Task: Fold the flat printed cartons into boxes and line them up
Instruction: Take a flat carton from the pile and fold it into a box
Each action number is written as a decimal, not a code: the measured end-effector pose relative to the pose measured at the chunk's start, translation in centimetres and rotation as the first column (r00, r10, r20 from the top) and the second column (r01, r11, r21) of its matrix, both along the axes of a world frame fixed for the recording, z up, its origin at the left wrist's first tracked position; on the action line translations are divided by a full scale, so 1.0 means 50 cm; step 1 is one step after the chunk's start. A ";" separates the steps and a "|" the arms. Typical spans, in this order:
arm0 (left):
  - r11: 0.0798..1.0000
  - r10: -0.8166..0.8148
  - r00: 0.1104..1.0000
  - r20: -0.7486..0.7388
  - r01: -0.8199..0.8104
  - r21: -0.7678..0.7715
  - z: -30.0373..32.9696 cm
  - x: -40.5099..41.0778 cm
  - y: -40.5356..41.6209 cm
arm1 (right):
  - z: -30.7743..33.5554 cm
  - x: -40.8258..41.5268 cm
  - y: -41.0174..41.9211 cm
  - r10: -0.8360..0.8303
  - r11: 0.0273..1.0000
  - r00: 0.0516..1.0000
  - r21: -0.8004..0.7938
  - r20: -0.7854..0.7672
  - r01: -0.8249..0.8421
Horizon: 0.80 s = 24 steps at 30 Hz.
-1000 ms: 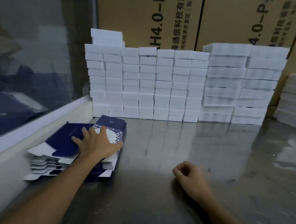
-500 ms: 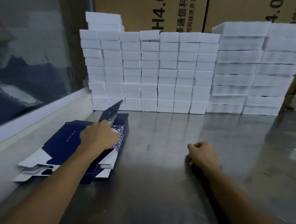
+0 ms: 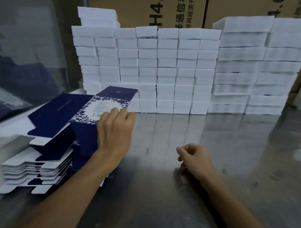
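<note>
A stack of flat dark-blue and white printed cartons (image 3: 37,162) lies at the left of the steel table. My left hand (image 3: 116,129) grips the right edge of the top flat carton (image 3: 88,111) and holds it lifted and tilted above the stack; its blue panels and floral white panel face up. My right hand (image 3: 194,158) rests on the table to the right, fingers loosely curled, holding nothing.
Stacks of white blocks (image 3: 148,69) form a wall along the back of the steel table (image 3: 229,167), with taller stacks (image 3: 257,66) at right. Brown shipping cartons (image 3: 150,9) stand behind. A glass partition (image 3: 29,50) with a white sill borders the left.
My left hand went from resting flat on the stack to gripping the top carton and lifting it up and rightward. My right hand stayed on the table, its fist loosening a little.
</note>
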<state>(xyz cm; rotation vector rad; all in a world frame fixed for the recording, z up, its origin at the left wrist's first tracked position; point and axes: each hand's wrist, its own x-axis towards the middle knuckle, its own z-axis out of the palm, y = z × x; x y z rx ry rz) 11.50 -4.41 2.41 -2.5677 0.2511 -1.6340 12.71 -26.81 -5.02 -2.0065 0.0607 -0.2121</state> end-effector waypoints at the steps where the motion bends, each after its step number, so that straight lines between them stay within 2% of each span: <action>1: 0.998 -0.041 0.999 0.028 0.040 0.049 -0.005 0.003 -0.007 | 0.003 -0.003 0.008 0.032 0.998 0.999 0.049 0.002 -0.032; 4: 0.972 -0.167 0.980 0.106 0.147 0.181 -0.031 0.003 -0.034 | 0.019 -0.008 0.034 0.182 0.919 0.980 0.367 -0.078 -0.142; 7: 0.918 -0.332 0.938 0.099 0.297 0.264 -0.072 -0.008 -0.072 | 0.033 -0.016 0.060 0.391 0.718 0.913 0.660 -0.118 -0.222; 9: 0.870 -0.418 0.907 0.050 0.384 0.308 -0.105 -0.016 -0.101 | 0.040 -0.022 0.070 0.447 0.569 0.892 0.792 -0.073 -0.220; 11: 0.847 -0.450 0.893 -0.010 0.430 0.311 -0.134 -0.023 -0.125 | 0.037 -0.021 0.069 0.426 0.506 0.903 0.841 -0.053 -0.189; 14: 0.838 -0.464 0.876 -0.130 0.482 0.255 -0.156 -0.022 -0.132 | 0.028 -0.016 0.056 0.304 0.538 0.952 0.830 -0.032 -0.144; 17: 0.836 -0.527 0.832 -0.173 0.544 0.067 -0.151 -0.020 -0.112 | 0.024 -0.005 0.037 0.142 0.603 0.990 0.795 -0.023 -0.068; 19: 0.877 -0.479 0.871 -0.107 0.479 -0.031 -0.130 -0.018 -0.091 | 0.025 0.005 0.020 0.012 0.606 0.999 0.795 -0.043 0.027; 21: 0.934 -0.338 0.937 -0.090 0.322 -0.152 -0.109 -0.010 -0.058 | 0.024 0.011 0.000 -0.080 0.621 0.996 0.779 -0.046 0.086; 23: 0.933 -0.258 0.953 -0.159 0.203 -0.297 -0.096 -0.009 -0.019 | 0.024 0.014 -0.013 -0.115 0.628 0.993 0.771 -0.040 0.104; 24: 0.900 -0.292 0.938 -0.186 0.203 -0.387 -0.093 -0.013 -0.001 | 0.025 0.013 -0.014 -0.120 0.629 0.992 0.771 -0.033 0.101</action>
